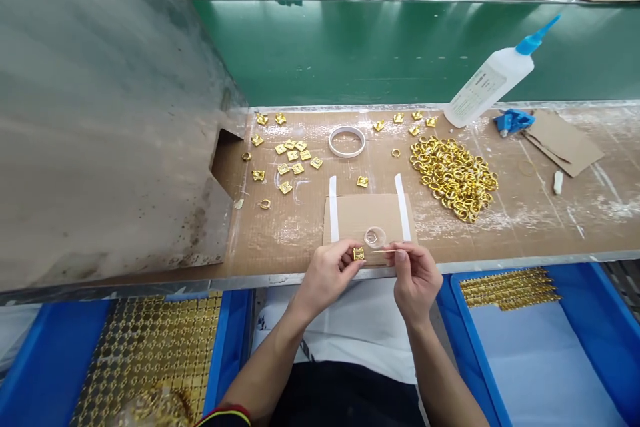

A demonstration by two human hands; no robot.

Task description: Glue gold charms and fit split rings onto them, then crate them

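Currently I'm watching the left hand (324, 273) pinching a square gold piece (359, 253) on its right side, while a thin stick (381, 251), pointing leftward at it, tip apart, is being gripped by the right hand (417, 280).

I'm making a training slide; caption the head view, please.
Left hand holds a gold square piece; right hand holds a thin stick over cardboard.

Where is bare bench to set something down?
Right of the gold pile, in front of the white scrap; also left of the mat, near the front edge. Crowded: behind that, with gold pieces; mat's front, with left hand and right hand.
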